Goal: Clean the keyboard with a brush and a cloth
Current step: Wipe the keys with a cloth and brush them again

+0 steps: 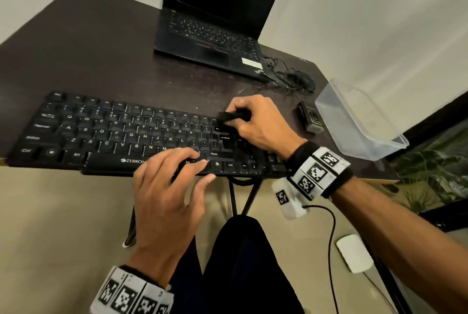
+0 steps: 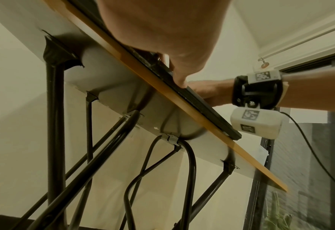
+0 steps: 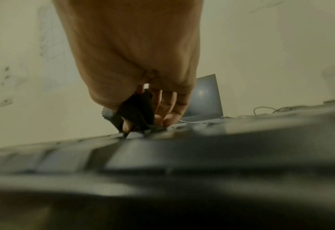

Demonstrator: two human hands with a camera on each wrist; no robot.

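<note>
Your right hand (image 1: 255,121) grips a dark cloth (image 1: 231,116), pressed on the top right keys of the keyboard (image 1: 121,134). The keyboard's long side runs left from your fingers, unblocked. Your left hand (image 1: 172,187) rests relaxed on its front edge. The laptop (image 1: 215,22) stands behind.

Black keyboard (image 1: 121,134) lies along the table's near edge, black cloth (image 1: 229,116) bunched on its right keys.

Head view looks down on the keyboard (image 1: 141,134) — wrist views hug its front edge from below.
</note>
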